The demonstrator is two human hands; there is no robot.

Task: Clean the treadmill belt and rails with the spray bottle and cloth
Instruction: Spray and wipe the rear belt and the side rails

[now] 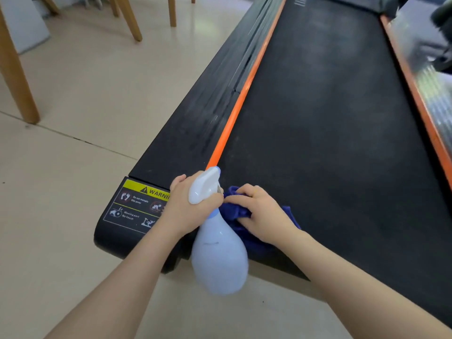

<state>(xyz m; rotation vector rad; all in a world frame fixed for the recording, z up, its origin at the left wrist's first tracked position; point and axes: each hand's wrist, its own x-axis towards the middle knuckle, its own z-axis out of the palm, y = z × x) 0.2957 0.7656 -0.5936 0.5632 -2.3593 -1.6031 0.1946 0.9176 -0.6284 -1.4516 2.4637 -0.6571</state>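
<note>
The left hand [188,206] gripped the spray bottle [217,250]; the right hand [259,214] clutched the blue cloth [234,211] on the belt [330,130]. Wiping seemed barely begun, with the dusty left rail [208,113] apparently untouched.

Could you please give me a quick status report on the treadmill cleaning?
Left hand grips spray bottle at its neck. Right hand holds blue cloth on belt near the rear end. Nothing in the way on belt.

Warning label [137,204] partly behind left hand [188,206]
</note>
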